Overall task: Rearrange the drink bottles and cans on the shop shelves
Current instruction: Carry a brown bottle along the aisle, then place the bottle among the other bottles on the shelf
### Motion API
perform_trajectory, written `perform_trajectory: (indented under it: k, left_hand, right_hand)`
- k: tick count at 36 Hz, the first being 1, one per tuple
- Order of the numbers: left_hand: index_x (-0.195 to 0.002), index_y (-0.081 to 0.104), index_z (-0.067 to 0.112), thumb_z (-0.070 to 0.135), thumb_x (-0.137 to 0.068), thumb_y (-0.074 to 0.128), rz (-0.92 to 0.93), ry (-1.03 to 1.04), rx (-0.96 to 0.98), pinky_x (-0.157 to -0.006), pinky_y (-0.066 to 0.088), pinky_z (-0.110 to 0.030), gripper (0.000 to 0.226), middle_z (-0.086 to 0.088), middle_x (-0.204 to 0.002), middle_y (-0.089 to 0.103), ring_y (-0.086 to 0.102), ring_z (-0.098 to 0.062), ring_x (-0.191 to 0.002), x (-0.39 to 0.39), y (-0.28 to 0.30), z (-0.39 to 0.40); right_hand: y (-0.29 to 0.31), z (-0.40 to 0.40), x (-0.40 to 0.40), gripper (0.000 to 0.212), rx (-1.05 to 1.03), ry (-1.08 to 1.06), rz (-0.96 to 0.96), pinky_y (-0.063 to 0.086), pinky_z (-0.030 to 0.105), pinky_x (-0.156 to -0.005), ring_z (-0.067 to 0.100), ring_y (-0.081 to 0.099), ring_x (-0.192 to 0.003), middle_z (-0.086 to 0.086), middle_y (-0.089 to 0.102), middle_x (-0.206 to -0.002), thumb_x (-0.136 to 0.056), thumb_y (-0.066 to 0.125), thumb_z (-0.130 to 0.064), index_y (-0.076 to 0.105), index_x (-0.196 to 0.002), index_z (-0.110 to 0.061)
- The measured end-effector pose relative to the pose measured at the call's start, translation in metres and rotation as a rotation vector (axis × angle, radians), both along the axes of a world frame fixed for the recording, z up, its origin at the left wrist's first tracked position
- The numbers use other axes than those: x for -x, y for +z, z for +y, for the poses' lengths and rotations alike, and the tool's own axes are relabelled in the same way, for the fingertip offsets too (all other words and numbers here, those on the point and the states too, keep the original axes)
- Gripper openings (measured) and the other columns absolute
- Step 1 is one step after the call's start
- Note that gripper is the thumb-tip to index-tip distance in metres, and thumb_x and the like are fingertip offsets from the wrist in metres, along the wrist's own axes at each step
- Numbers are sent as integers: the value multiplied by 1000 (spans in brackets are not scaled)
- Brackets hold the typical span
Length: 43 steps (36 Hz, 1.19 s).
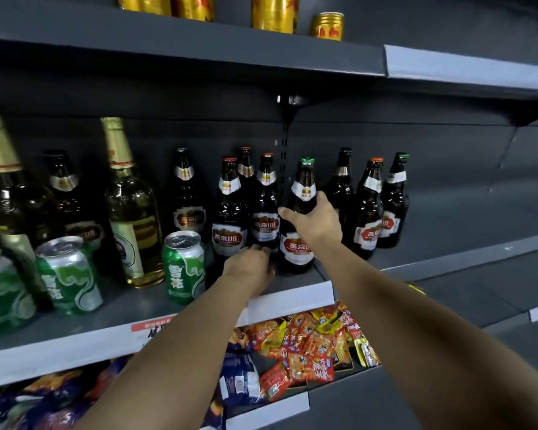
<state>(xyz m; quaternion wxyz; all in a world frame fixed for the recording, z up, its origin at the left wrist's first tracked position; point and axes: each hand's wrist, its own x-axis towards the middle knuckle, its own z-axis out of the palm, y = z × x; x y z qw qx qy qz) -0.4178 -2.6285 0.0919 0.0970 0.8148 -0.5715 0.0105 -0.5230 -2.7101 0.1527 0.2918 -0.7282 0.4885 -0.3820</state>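
The shelves [199, 48] are dark grey with white strips along their front edges. The beer bottles [229, 212] are dark brown glass with red-and-white labels; their caps are orange-red or green. A taller bottle [131, 206] is clear yellowish with gold foil at the neck. The cans [184, 268] are green with white swirls and silver tops. The top-shelf cans [274, 13] are gold with red marks. The snack packets [308, 342] are red, orange and yellow.
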Motion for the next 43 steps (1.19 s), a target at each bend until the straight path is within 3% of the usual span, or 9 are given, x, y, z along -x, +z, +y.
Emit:
perform_trajectory:
  k: [5, 12, 19, 26, 31, 34, 40, 43]
  left_hand:
    - [-134, 44, 17, 36, -95, 48, 0, 22, 4, -91, 43, -38, 43, -6, -134, 48, 47, -26, -123, -2, -2, -2]
    - [-139, 41, 17, 36, -96, 48, -19, 96, 3, -93, 42, -39, 47, -6, -134, 48, 43, -26, -126, 9, -4, 0]
    - [-139, 41, 18, 38, -96, 45, -41, 181, -19, -94, 44, -41, 47, -7, -134, 47, 43, -27, -126, 29, 2, 17]
    - [-141, 37, 15, 42, -98, 42, -98, 348, -34, -96, 41, -41, 52, -7, -140, 43, 41, -28, -128, 55, 7, 61]
    - [-141, 38, 15, 42, -98, 41, -107, 486, -49, -98, 40, -40, 51, -8, -142, 41, 41, -27, -129, 63, 0, 111]
    - [-141, 38, 15, 43, -98, 41, -97, 593, -77, -99, 42, -41, 52, -8, -141, 43, 43, -28, -128, 61, -9, 151]
    - [-140, 39, 15, 43, -96, 44, -31, 851, -101, -97, 41, -42, 52, -8, -138, 46, 44, -30, -127, 55, -32, 250]
    - [-138, 42, 17, 45, -95, 44, 26, 988, -83, -97, 41, -41, 51, -8, -140, 46, 46, -30, -127, 52, -49, 308]
  right_hand:
    - [-10, -9, -9, 66, 10, 64, 33, 51, 36, -73, 26, 62, -98, 0, 61, -102, -74, 72, -57, 46, -120, -18]
    - [-13, -14, -6, 80, 59, 133, 127, 51, 40, -77, 30, 58, -108, 9, 55, -125, -77, 66, -62, 34, -132, -14]
    - [-18, -14, 10, 94, 29, 219, 150, 42, 45, -94, 32, 38, -132, 12, 29, -150, -81, 65, -57, 16, -148, -13]
    - [-46, 7, 52, 56, 448, 61, 99, 41, 44, -86, 32, 47, -116, 12, 52, -127, -88, 58, -43, 46, -132, -10]
    - [-60, 37, 49, 44, 602, 361, 246, 40, 42, -87, 32, 50, -113, 11, 58, -119, -91, 53, -41, 54, -124, -12]
    - [-62, 70, 34, 47, 602, 568, 350, 40, 39, -92, 29, 51, -117, 7, 58, -124, -94, 47, -46, 51, -130, -18]
    - [-78, 161, -4, 56, 537, 907, 502, 45, 36, -78, 31, 56, -112, 8, 62, -124, -94, 41, -57, 41, -142, -26]
    - [-92, 214, -21, 61, 511, 1065, 564, 48, 36, -80, 29, 55, -116, 6, 60, -126, -94, 40, -59, 39, -144, -24]
